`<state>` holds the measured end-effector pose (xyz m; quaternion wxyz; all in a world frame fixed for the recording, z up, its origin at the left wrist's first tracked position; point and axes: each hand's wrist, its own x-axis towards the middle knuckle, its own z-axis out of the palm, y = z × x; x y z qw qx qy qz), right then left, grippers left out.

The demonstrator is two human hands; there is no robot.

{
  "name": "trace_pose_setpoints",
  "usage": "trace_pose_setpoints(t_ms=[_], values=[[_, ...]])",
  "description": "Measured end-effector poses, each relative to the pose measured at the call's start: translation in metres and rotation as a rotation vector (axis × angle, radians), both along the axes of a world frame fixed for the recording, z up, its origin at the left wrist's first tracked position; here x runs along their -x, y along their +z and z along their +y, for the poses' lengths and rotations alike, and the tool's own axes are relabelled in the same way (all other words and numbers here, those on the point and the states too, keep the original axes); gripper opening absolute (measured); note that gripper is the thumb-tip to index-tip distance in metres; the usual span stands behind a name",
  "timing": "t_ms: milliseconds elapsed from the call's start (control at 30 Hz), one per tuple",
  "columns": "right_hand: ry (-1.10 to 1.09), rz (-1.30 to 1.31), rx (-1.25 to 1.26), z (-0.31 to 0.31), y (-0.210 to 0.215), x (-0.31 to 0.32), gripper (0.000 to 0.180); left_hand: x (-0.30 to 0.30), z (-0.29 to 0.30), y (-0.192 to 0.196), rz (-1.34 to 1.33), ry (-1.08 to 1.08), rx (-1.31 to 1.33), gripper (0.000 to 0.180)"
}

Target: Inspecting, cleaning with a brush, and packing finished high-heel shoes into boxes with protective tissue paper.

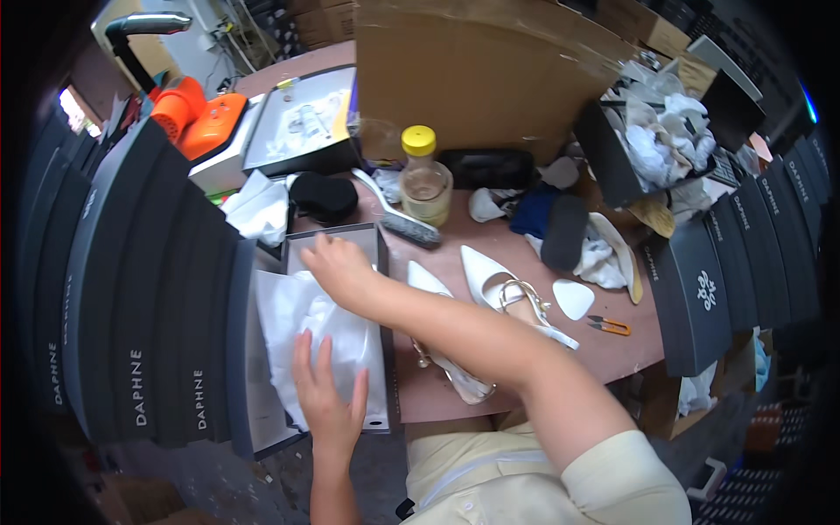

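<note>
White tissue paper lies in and over the open grey box at the near left of the counter, its left edge spilling past the box wall. Sheet looks thin, rumpled, partly see-through.

Left hand: open, fingers spread, over the near part of the paper, apparently touching; nothing gripped. Right hand: fingers curled in at the far end of the box; cannot tell whether a fold is pinched.

Handling, my judgement: next to no weight, very soft, slick under dry fingers, quick to crease or tear if tugged from one corner. Best hold: a light pinch on a free edge at both ends, or a flat palm to smooth it. Whether anything lies beneath: cannot tell. Box walls seem stiff card, sound to steady by the rim.

White pointed shoes stand to the right, partly behind the right forearm; a brush beyond.
</note>
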<state>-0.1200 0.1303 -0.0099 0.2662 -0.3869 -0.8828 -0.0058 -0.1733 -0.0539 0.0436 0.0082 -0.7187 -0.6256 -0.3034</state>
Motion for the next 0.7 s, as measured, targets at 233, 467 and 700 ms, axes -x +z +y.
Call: trace_pose_setpoints(t_ms=[233, 467, 700], values=[[-0.063, 0.368, 0.308, -0.015, 0.095, -0.217, 0.034, -0.073, 0.028, 0.033, -0.393, -0.386, 0.094, 0.035], [-0.340, 1.076, 1.188, -0.037, 0.008, -0.293, 0.037, -0.175, 0.088, -0.025, -0.239, -0.499, 0.548, 0.053], [-0.172, 0.497, 0.985, -0.031, -0.003, -0.268, 0.029, -0.210, 0.043, 0.002, -0.124, -0.357, 0.491, 0.075]])
